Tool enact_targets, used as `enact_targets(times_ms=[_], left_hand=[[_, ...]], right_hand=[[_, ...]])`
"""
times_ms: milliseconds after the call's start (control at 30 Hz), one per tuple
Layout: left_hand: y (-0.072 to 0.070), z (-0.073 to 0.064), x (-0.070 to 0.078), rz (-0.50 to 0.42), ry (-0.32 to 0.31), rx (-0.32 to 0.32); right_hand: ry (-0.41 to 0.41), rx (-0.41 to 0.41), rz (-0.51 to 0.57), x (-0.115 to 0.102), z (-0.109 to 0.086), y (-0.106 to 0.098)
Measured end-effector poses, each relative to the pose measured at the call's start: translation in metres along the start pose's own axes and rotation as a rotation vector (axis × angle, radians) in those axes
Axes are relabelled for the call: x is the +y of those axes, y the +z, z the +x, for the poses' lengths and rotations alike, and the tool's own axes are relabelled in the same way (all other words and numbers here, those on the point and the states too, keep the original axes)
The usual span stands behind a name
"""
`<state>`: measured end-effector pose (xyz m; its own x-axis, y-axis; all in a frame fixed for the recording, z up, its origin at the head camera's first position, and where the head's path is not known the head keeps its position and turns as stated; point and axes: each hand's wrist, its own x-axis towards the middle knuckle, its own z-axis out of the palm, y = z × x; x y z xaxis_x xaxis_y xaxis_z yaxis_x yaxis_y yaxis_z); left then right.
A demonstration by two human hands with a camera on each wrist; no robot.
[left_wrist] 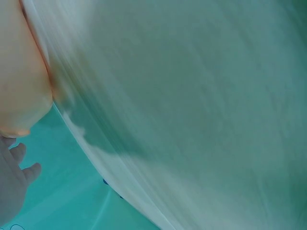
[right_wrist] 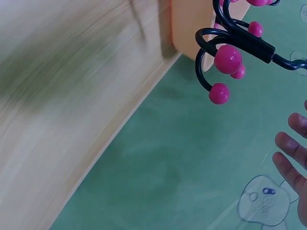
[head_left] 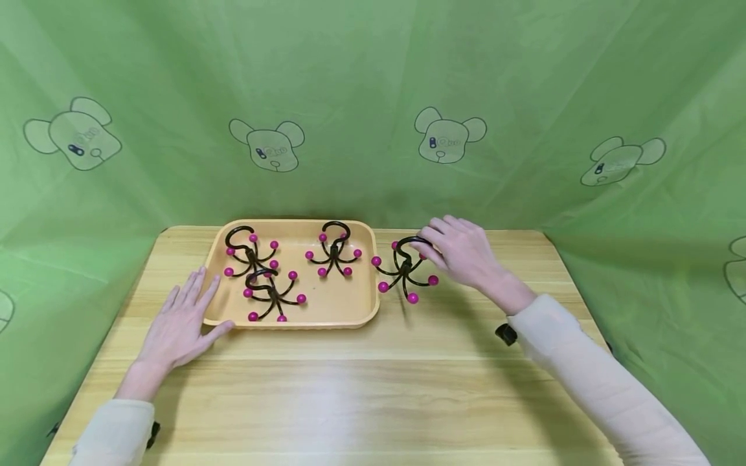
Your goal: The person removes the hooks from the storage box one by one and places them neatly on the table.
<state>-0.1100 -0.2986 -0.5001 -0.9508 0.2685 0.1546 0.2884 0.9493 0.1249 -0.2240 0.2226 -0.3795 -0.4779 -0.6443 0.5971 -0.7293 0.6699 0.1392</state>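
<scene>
The right hand (head_left: 460, 249) pinches the curved top of a black hook rack (head_left: 406, 266) with pink ball tips, holding it just right of the peach tray (head_left: 335, 303). The thumb and fingers cover the end of the curve, so the exact grip is hard to see; in the right wrist view that end runs off the frame, as does most of the hand. The left hand (head_left: 180, 323) grasps nothing: its fingers lie spread and straight at the tray's left end, with the thumb by the near left corner, hiding part of the rim.

Three similar racks sit in the tray: a far left rack (head_left: 251, 255), a near rack (head_left: 272, 294) that overlaps it and hides some of its ball tips, and a far right rack (head_left: 334, 251).

The left wrist view is mostly a blurred pale surface, with a few fingers cut off at its left edge. The wooden table (head_left: 379, 395) is cropped along its near side.
</scene>
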Motion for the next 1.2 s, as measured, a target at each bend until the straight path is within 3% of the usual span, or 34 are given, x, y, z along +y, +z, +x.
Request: enact_targets(times_ms=[600,1200], left_hand=[[0.002,-0.001,-0.001,0.004,0.003,0.003],[0.000,-0.001,0.000,-0.004,-0.009,-0.002]], right_hand=[[0.114,-0.153,0.025,0.030,-0.018,0.030],[0.176,-0.227,0.043,0.051,-0.023,0.070]])
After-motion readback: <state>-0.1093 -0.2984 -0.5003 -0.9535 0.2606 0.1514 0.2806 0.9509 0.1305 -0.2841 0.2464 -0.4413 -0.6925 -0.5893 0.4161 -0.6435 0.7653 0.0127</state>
